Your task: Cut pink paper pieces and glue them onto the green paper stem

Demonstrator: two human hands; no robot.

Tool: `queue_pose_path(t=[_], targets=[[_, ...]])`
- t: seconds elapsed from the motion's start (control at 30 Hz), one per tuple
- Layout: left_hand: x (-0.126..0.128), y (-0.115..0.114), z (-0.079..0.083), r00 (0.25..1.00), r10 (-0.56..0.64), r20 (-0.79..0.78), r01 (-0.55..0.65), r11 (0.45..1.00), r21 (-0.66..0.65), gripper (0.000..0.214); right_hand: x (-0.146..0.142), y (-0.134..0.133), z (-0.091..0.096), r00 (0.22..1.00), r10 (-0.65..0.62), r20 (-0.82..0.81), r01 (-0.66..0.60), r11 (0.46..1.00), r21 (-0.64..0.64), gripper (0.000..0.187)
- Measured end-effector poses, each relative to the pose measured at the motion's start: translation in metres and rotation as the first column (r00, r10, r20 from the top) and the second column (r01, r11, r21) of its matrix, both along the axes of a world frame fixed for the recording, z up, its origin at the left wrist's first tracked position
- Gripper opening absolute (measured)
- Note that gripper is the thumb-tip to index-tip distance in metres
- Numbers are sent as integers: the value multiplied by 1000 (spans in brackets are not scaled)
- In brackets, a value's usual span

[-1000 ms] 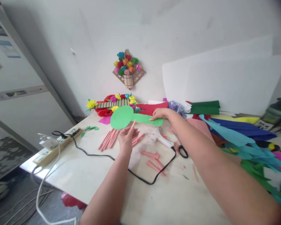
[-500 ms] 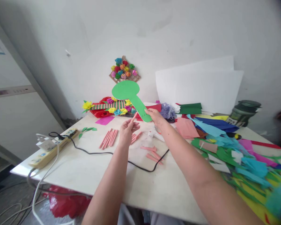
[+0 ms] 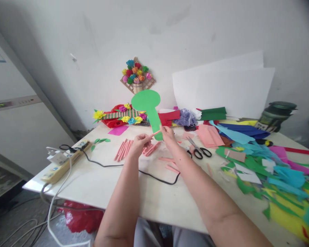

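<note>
My right hand (image 3: 168,134) pinches the lower end of a green paddle-shaped paper cutout (image 3: 147,104) and holds it nearly upright above the white table (image 3: 100,181). My left hand (image 3: 139,143) is closed on a thin pink rolled paper stick (image 3: 156,133), whose tip meets the cutout's handle. More pink sticks (image 3: 123,149) lie in a bundle on the table just left of my hands, and others (image 3: 170,166) lie loose below them.
Scissors (image 3: 198,151) lie right of my hands. A black cord (image 3: 134,169) crosses the table to a power strip (image 3: 64,161) at the left edge. Coloured paper scraps (image 3: 260,161) cover the right side. Paper flower crafts (image 3: 123,115) and white sheets (image 3: 221,89) stand by the wall.
My right hand lifted the green cutout off the table, swung it upright and drew it closer. My left hand brought the pink stick up to its handle.
</note>
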State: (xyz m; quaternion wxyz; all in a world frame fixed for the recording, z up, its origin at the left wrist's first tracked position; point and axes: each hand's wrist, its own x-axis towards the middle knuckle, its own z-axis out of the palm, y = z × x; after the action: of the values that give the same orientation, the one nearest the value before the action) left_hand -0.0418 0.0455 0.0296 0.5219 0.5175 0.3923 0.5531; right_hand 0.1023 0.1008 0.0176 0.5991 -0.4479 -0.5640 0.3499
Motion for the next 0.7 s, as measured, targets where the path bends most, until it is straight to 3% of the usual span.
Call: queue_pose_path(t=[0.23,0.5,0.57,0.7], targets=[[-6,1,0,999,-25,-28,24,998,-52,31,-3,1,-3,1000,19,-22,-19,999,-37,50],[-11,4,-4,999,19,-29,-20,999,-35,27,-6,-3,-4,960,262,-100,-268,962,-55,39],[-12,6,-4,999,35,12,-35,999,-41,31,-8,-2,-4,955,269,-124,-277,959,-58,38],[-10,12,-5,987,71,141,-45,982,-182,57,-11,-4,-1,954,236,-184,-248,967,-50,39]])
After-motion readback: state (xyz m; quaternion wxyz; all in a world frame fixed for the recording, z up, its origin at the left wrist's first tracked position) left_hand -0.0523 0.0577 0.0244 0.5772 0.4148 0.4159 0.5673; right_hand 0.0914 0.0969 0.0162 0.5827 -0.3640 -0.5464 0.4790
